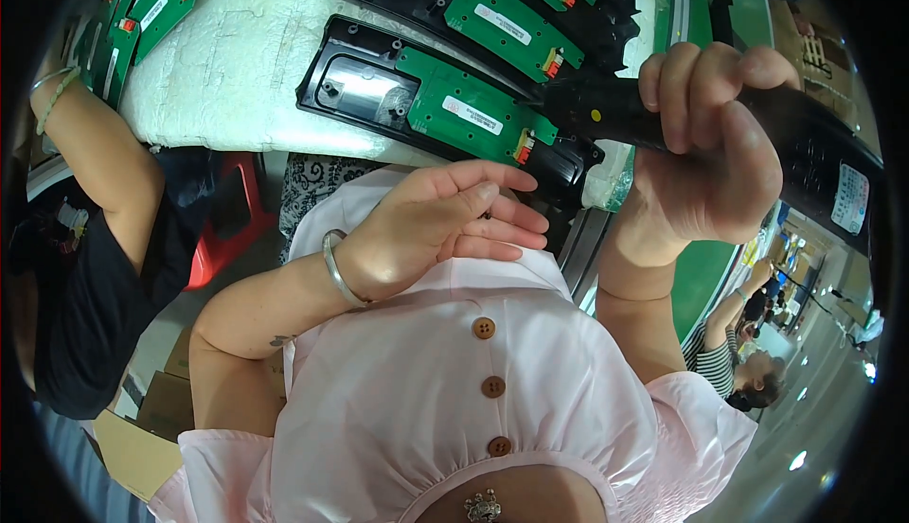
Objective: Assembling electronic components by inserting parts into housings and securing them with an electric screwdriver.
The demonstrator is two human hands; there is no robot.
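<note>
My right hand (710, 135) is wrapped round a black electric screwdriver (601, 114), which lies nearly level with its tip pointing left. The tip reaches the right part of the nearest green circuit board (440, 111); whether it touches a screw I cannot tell. That board sits in a long black plastic housing (331, 64) with a clear window at its left. Below the housing's near edge is my left hand (445, 220), palm partly up, fingers stretched out and thumb bent over. Tiny dark screws (487, 215) show by the thumb, partly hidden.
More housings with green boards (502, 26) lie behind in a row on a pale padded surface (227, 50). Loose green boards (156, 12) are at the far left, beside another person's arm (104, 144). A red stool (227, 230) and cardboard box (137, 447) stand lower left.
</note>
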